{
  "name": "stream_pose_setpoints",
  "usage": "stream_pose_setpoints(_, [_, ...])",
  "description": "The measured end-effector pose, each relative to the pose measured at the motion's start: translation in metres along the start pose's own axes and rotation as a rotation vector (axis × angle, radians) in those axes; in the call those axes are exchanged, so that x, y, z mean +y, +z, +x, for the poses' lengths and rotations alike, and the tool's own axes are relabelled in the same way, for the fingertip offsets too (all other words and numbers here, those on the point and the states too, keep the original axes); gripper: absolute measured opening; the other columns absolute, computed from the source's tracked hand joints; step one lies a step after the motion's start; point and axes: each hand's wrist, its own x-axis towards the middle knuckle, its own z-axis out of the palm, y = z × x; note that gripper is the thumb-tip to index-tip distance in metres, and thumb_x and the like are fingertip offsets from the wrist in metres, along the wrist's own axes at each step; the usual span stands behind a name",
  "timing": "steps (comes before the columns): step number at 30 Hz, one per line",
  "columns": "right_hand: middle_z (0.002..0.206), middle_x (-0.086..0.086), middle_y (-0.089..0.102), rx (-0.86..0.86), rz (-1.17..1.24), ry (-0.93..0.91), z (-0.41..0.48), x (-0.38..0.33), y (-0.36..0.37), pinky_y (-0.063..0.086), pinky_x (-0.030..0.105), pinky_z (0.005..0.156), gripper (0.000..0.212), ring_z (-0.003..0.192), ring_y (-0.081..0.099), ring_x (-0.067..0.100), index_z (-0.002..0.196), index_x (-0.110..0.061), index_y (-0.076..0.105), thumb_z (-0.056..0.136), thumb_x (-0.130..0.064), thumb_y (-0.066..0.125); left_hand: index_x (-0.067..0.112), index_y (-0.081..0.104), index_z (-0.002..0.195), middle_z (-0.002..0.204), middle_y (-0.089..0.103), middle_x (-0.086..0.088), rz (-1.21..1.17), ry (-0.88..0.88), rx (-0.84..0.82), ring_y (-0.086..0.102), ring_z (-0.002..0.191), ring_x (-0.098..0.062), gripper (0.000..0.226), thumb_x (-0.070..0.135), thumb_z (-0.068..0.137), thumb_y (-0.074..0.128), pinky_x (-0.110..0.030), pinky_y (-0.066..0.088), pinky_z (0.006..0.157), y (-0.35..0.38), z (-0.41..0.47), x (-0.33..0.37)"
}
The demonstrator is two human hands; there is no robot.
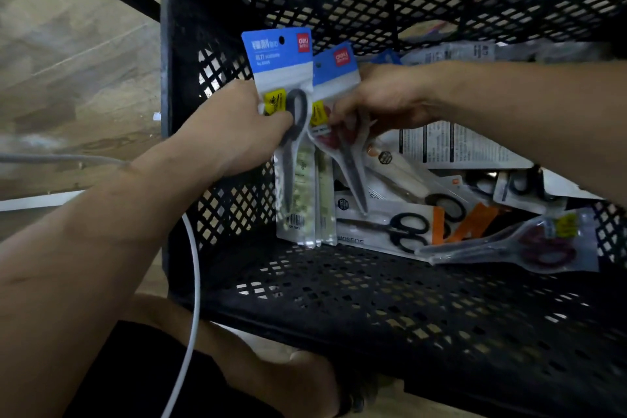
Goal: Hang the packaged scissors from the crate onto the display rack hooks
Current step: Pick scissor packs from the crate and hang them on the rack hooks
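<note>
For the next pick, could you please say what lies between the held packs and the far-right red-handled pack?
Head view: an orange-and-white pack of black scissors lies there.

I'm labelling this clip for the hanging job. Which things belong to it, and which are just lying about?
Job: crate; left hand holding blue-topped scissors pack; right hand holding second blue-topped pack; loose scissors packs in the crate.
Lying about: white cable; wooden floor.

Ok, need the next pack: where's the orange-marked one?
The orange-marked pack lies flat in the crate, right of centre in the head view, beside the loose red-handled pack.
</note>
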Motion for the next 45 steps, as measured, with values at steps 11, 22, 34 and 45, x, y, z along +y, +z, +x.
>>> stream_pose_setpoints(11, [0.091, 0.013, 0.070, 0.050, 0.022, 0.044, -0.002, 0.010, 0.000, 0.055, 0.049, 0.083, 0.035, 0.091, 0.072, 0.035, 0.115, 0.005, 0.068, 0.100, -0.027, 0.065, 0.023, 0.070, 0.114, 0.102, 0.076, 0.007, 0.064, 0.030, -0.072, 0.073, 0.084, -0.012, 0.016, 0.025, 0.103, 0.059, -0.040, 0.059, 0.089, -0.008, -0.013, -0.006])
stream_pose_setpoints(22, [0.081, 0.009, 0.072, 0.336, 0.018, -0.031, -0.042, -0.002, 0.009, 0.050, 0.031, 0.067, 0.010, 0.069, 0.071, 0.020, 0.091, -0.006, 0.069, 0.094, -0.015, 0.072, 0.022, 0.061, 0.130, 0.092, 0.057, 0.015, -0.008, 0.077, 0.056, 0.051, 0.087, 0.006, 0.029, 0.028, 0.103, 0.057, -0.009, 0.041, 0.085, -0.007, -0.062, 0.008])
stream_pose_setpoints(34, [0.109, 0.026, 0.073, 0.679, 0.078, 0.074, -0.243, -0.088, 0.060, 0.059, 0.051, 0.085, 0.024, 0.089, 0.068, 0.027, 0.106, -0.001, 0.074, 0.082, -0.004, 0.078, 0.011, 0.062, 0.117, 0.083, 0.057, 0.009, -0.733, 0.117, 0.207, 0.059, 0.076, -0.023, 0.024, 0.029, 0.102, 0.054, -0.038, 0.048, 0.071, -0.026, -0.153, 0.087])
stream_pose_setpoints(45, [0.081, -0.002, 0.079, 0.903, -0.169, -0.100, -0.529, -0.448, 0.218, 0.056, 0.021, 0.068, 0.021, 0.075, 0.072, 0.009, 0.092, -0.014, 0.077, 0.091, 0.005, 0.068, 0.020, 0.052, 0.138, 0.105, 0.067, 0.028, -1.431, 0.103, 0.416, 0.066, 0.103, 0.001, 0.040, 0.006, 0.100, 0.059, -0.014, 0.050, 0.083, -0.380, -0.407, 0.128])
